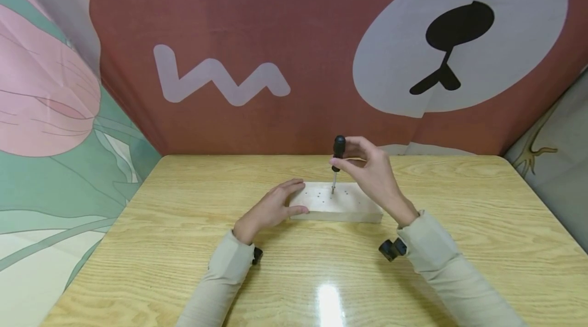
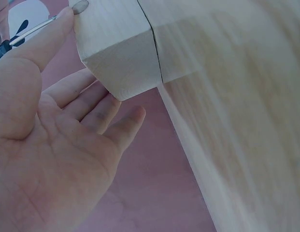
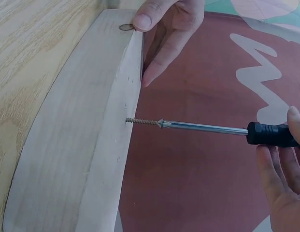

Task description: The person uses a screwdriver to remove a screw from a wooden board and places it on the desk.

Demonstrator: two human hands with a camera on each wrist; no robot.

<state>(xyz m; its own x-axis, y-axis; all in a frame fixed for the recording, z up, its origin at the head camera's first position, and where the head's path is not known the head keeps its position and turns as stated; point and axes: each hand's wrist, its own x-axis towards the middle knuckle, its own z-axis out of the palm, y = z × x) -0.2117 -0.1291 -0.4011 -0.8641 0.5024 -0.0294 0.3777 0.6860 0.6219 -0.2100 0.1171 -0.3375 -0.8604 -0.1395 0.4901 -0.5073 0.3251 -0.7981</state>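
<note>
A pale wooden block (image 1: 337, 216) lies on the table, with several small holes in its top face. My left hand (image 1: 275, 203) holds the block's left end, thumb at the front edge and fingers reaching round the back. Above the block, my right hand (image 1: 374, 174) grips the black handle of a screwdriver (image 1: 339, 147) between thumb and fingers. The screwdriver stands nearly upright, its tip meeting the head of a screw (image 3: 144, 121). Most of that screw's threaded shank shows above the wood, its point at the block's top.
The wood-grain table (image 1: 184, 245) ends at a reddish printed backdrop (image 1: 220, 128) behind the block. Small black devices are strapped at both wrists, the right one (image 1: 391, 249) hanging just above the table. A dark oval mark (image 3: 126, 27) shows on the block's side.
</note>
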